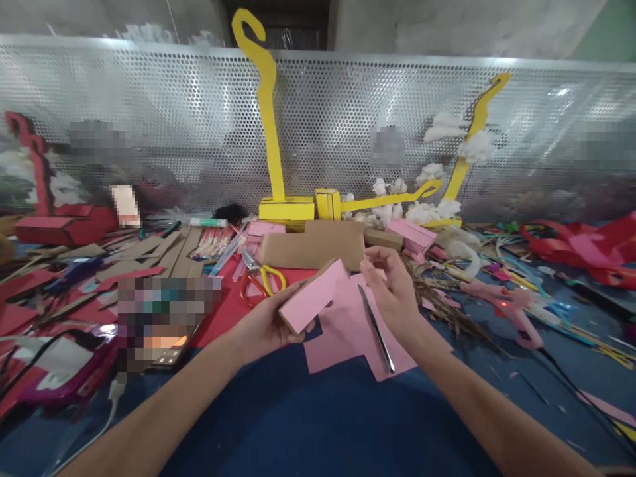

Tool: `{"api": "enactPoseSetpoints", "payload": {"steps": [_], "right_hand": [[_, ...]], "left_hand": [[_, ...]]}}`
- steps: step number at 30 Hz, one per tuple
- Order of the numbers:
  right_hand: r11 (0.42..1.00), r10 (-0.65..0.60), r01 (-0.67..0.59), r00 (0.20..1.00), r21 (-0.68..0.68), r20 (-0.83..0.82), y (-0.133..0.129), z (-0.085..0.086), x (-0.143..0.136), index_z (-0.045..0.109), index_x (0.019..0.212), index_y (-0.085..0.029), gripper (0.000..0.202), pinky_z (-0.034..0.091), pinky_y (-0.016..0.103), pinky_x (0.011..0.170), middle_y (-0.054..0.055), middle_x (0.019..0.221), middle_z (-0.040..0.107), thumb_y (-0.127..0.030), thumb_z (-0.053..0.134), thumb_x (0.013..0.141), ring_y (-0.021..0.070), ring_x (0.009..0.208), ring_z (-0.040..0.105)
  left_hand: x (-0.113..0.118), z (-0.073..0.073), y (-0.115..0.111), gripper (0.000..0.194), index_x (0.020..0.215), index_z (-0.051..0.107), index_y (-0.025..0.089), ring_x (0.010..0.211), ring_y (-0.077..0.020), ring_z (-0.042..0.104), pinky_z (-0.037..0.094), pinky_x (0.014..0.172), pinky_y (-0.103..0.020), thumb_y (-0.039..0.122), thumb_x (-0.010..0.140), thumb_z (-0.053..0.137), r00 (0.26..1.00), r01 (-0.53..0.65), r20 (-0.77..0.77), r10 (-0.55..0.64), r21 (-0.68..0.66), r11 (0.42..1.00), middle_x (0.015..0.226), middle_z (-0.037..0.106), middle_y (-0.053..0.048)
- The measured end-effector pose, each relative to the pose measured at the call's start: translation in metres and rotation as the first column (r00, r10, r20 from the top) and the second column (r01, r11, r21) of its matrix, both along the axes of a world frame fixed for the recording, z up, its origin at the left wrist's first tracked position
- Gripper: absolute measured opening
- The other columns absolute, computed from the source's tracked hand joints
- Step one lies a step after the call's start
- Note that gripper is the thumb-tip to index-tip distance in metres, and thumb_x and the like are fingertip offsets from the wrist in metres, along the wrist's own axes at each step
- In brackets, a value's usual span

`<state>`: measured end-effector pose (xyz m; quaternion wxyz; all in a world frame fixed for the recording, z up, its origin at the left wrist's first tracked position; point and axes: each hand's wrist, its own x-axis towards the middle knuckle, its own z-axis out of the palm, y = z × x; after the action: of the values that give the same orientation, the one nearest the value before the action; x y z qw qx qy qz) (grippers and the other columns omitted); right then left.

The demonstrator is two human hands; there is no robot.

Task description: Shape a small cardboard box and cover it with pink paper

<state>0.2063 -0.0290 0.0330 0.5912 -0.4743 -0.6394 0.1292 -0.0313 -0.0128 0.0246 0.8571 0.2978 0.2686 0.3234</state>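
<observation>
My left hand (pixel 272 318) is closed around a small cardboard box (pixel 318 297) whose upper face is covered in pink paper. The box is tilted, its far end up and to the right. Just right of it, my right hand (pixel 390 285) is raised with thumb and fingertips pinched together; what they hold, if anything, is too small to tell. Below both hands lies a cut sheet of pink paper (pixel 340 338). On that sheet rests a slim metal blade-like tool (pixel 377 334), close beneath my right hand. Scissors (pixel 263 279) with red and yellow handles sit beyond my left hand.
A pink glue gun (pixel 514 308) with a lit light and cord lies at right. A brown cardboard piece (pixel 318 244) and yellow hook-topped stands (pixel 271 132) are behind. Left are a blurred phone-like device (pixel 163 318), cardboard strips (pixel 173 250) and a purple object (pixel 74 368).
</observation>
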Motion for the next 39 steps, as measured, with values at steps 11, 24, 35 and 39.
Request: {"api": "enactPoseSetpoints", "payload": {"steps": [11, 24, 35, 39], "right_hand": [[0.997, 0.066, -0.061, 0.993, -0.055, 0.099, -0.010, -0.006, -0.019, 0.038, 0.143, -0.029, 0.071, 0.049, 0.052, 0.102, 0.013, 0.143, 0.047, -0.049, 0.075, 0.086, 0.0319, 0.130, 0.049], [0.996, 0.048, -0.045, 0.998, -0.080, 0.034, -0.002, -0.003, -0.008, 0.050, 0.131, -0.026, 0.045, 0.051, 0.047, 0.096, 0.013, 0.135, 0.057, -0.046, 0.066, 0.094, 0.0280, 0.119, 0.057], [0.945, 0.318, -0.314, 0.823, -0.090, 0.472, -0.007, 0.023, 0.015, 0.051, 0.144, -0.036, 0.057, 0.040, 0.053, 0.116, 0.009, 0.146, 0.050, -0.047, 0.071, 0.092, 0.0336, 0.141, 0.044], [0.939, 0.331, -0.328, 0.763, -0.109, 0.555, -0.004, 0.028, 0.028, 0.054, 0.144, -0.037, 0.056, 0.038, 0.056, 0.117, 0.010, 0.147, 0.050, -0.046, 0.072, 0.092, 0.0348, 0.141, 0.044]], "left_hand": [[0.001, 0.000, -0.003, 0.043, 0.137, 0.059, 0.024, 0.064, -0.0187, 0.065, 0.046, 0.048, -0.024, 0.034, 0.095, 0.064, 0.998, -0.034, -0.043, 0.034, 0.014, 0.999, 0.088, 0.068, -0.006], [-0.001, -0.004, 0.001, 0.046, 0.139, 0.054, 0.021, 0.055, -0.0154, 0.060, 0.039, 0.045, -0.022, 0.036, 0.096, 0.063, 1.000, 0.001, -0.017, 0.000, 0.058, 0.998, 0.087, 0.071, -0.009], [-0.012, -0.016, 0.011, 0.046, 0.128, 0.058, 0.014, 0.059, -0.0188, 0.060, 0.034, 0.045, -0.022, 0.041, 0.092, 0.064, 1.000, -0.008, 0.000, 0.008, -0.008, 1.000, 0.076, 0.066, -0.010], [-0.012, -0.016, 0.011, 0.045, 0.127, 0.060, 0.013, 0.054, -0.0164, 0.054, 0.032, 0.045, -0.023, 0.044, 0.094, 0.059, 0.997, 0.078, 0.020, -0.079, 0.067, 0.995, 0.076, 0.066, -0.010]]}}
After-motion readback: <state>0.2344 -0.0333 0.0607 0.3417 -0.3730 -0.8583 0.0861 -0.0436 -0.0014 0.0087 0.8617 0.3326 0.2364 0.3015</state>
